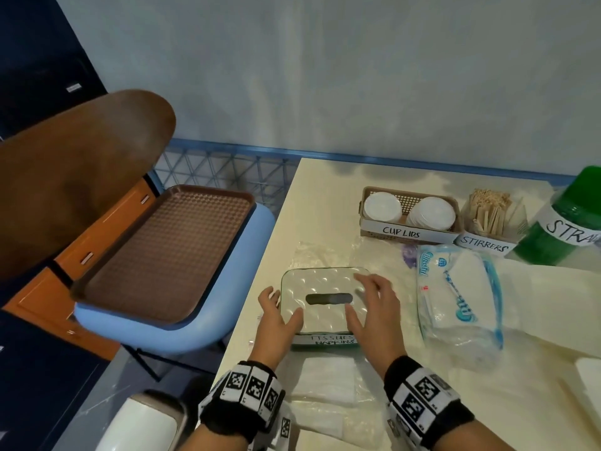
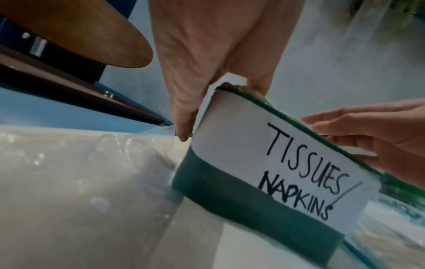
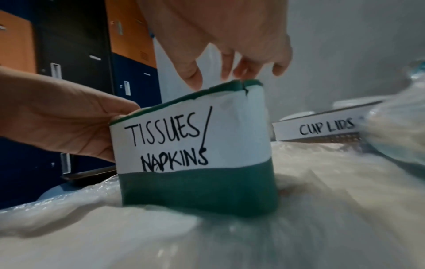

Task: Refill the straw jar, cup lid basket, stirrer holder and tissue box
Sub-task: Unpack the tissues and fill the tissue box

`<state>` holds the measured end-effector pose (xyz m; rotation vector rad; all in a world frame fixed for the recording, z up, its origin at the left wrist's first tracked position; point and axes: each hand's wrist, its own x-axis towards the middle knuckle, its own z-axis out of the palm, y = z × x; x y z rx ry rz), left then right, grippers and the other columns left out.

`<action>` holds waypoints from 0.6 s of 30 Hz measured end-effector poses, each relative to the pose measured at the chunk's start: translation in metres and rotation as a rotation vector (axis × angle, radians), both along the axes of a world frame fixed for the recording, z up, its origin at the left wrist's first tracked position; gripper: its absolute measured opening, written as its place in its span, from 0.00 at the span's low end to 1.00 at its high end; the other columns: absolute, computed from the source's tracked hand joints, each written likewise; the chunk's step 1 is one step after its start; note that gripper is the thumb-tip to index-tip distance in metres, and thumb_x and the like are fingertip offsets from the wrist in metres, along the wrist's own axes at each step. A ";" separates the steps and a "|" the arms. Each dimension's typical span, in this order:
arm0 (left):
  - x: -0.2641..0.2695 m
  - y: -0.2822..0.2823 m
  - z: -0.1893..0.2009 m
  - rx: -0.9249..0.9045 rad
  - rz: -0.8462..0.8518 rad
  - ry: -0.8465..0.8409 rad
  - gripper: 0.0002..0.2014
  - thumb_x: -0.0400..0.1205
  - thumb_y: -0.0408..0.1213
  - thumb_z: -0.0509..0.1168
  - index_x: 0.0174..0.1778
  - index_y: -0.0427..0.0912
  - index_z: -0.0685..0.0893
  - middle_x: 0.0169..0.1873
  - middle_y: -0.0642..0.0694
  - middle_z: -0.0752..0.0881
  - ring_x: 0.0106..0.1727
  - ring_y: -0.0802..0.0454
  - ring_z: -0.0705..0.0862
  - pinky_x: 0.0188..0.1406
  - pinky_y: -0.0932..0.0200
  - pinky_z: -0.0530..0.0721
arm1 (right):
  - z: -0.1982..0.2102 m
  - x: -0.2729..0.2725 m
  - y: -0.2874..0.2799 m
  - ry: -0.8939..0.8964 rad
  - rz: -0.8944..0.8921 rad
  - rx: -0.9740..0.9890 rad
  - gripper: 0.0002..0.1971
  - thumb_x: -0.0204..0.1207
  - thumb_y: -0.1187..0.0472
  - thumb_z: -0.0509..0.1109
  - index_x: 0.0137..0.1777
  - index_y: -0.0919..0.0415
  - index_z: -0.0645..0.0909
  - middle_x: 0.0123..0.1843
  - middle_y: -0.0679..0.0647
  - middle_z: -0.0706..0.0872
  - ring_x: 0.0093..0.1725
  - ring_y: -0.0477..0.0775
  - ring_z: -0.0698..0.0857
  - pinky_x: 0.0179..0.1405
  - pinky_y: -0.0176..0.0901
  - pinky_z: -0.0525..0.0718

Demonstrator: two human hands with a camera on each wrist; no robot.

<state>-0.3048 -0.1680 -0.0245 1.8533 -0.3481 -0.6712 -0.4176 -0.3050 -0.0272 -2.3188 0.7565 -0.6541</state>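
Observation:
The green tissue box (image 1: 325, 284), with a clear dimpled lid, a dark slot and a "TISSUES/NAPKINS" label (image 2: 299, 163), stands near the table's front left. My left hand (image 1: 279, 310) grips its left edge, thumb on the lid and fingers down the side (image 2: 181, 118). My right hand (image 1: 367, 297) rests spread on the lid with fingertips touching its top (image 3: 193, 72). An opened tissue pack (image 1: 461, 294) lies to the right. Behind stand the cup lid basket (image 1: 409, 203), stirrer holder (image 1: 487, 219) and green straw jar (image 1: 566, 216).
A loose stack of white tissues (image 1: 325, 379) lies on crinkled plastic wrap in front of the box. A brown tray (image 1: 162, 255) sits on a blue chair left of the table (image 1: 312, 196). A wooden chair back (image 1: 81, 164) rises at the far left.

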 end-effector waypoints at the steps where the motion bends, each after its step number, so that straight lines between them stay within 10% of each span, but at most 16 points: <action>1: 0.002 -0.001 0.000 -0.019 -0.001 0.002 0.35 0.81 0.31 0.63 0.78 0.45 0.49 0.78 0.44 0.64 0.76 0.46 0.69 0.70 0.46 0.75 | 0.003 0.006 0.000 0.042 0.062 -0.078 0.18 0.77 0.55 0.64 0.67 0.53 0.76 0.64 0.52 0.75 0.62 0.53 0.77 0.72 0.50 0.65; 6: 0.006 -0.005 0.003 -0.082 -0.052 0.098 0.41 0.73 0.40 0.61 0.81 0.52 0.50 0.77 0.51 0.67 0.69 0.52 0.74 0.69 0.55 0.74 | 0.008 0.029 0.003 0.473 0.277 -0.186 0.16 0.84 0.46 0.51 0.60 0.47 0.78 0.56 0.42 0.83 0.61 0.47 0.78 0.79 0.51 0.44; 12: 0.003 -0.010 0.008 -0.110 -0.023 0.262 0.38 0.78 0.64 0.56 0.81 0.60 0.47 0.79 0.51 0.64 0.76 0.49 0.69 0.76 0.49 0.62 | 0.010 0.034 0.005 0.487 0.228 -0.159 0.20 0.84 0.43 0.48 0.57 0.48 0.79 0.51 0.44 0.85 0.57 0.47 0.80 0.80 0.51 0.44; 18: 0.003 -0.012 0.013 -0.205 0.005 0.273 0.35 0.80 0.62 0.51 0.82 0.56 0.49 0.72 0.59 0.66 0.72 0.61 0.68 0.73 0.57 0.59 | 0.007 0.039 0.003 0.415 0.213 -0.076 0.18 0.85 0.45 0.46 0.44 0.49 0.75 0.36 0.42 0.77 0.46 0.46 0.77 0.80 0.51 0.49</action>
